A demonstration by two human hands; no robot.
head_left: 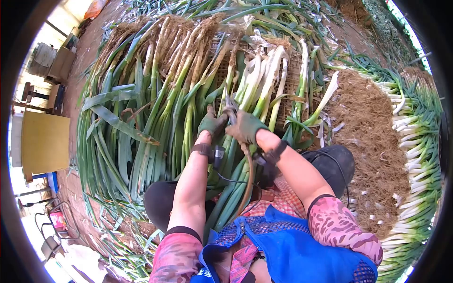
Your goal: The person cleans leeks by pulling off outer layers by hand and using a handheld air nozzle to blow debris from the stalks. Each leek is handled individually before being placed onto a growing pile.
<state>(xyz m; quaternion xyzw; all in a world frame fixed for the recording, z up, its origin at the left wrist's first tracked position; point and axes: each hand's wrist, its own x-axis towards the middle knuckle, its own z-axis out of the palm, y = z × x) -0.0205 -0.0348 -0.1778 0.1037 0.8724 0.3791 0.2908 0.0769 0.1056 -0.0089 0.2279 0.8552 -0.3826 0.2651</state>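
Observation:
My right hand [246,127], in a dark green glove, is closed around a metal air blow gun [230,104]. A tan hose [248,177] runs from the gun down past my lap. Close beside it, my gloved left hand [213,123] is wrapped round a leek, its grip partly hidden. Peeled leeks [257,80] with white stems lie just beyond my hands. To the left spreads a thick layer of leeks [165,94] with soil-stained stems and brown roots. Long green leaves [233,193] pass between my knees.
A large stack of cleaned leeks [410,160] curves along the right, its matted roots [368,141] facing me. Woven slats [292,85] show beneath the leeks ahead. Leaf scraps litter the ground. A yellow panel [45,141] and metal-framed chair [56,221] stand at left.

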